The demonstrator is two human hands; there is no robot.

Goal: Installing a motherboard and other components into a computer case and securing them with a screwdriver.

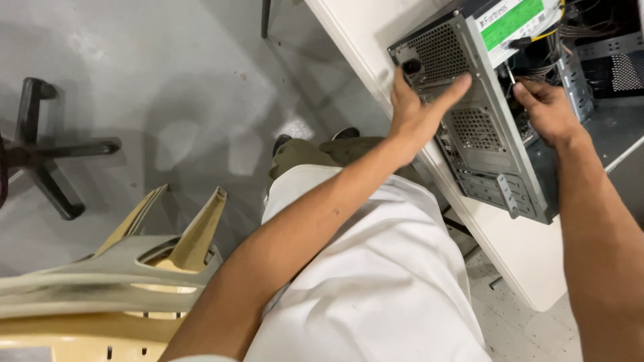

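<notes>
Hands work on an open grey metal desktop computer case (493, 144), which lies on a white table (530, 255) at the two o'clock position of the head view. The left hand (419, 110) presses flat against the perforated rear panel of the case, fingers extended and spread, thumb toward twelve o'clock near the power socket. The right hand (547, 110) reaches into the open side of the case at three o'clock of the left hand, with fingers pinched together around a thin silver screwdriver shaft (511, 75) that points toward twelve o'clock. A power supply with a green label (513, 20) sits in the top end of the case beside a bundle of coloured cables (570, 27). A cream plastic chair (127, 268) stands at eight o'clock, and a black swivel chair base (47, 151) rests on the grey floor (188, 87) at nine o'clock.
</notes>
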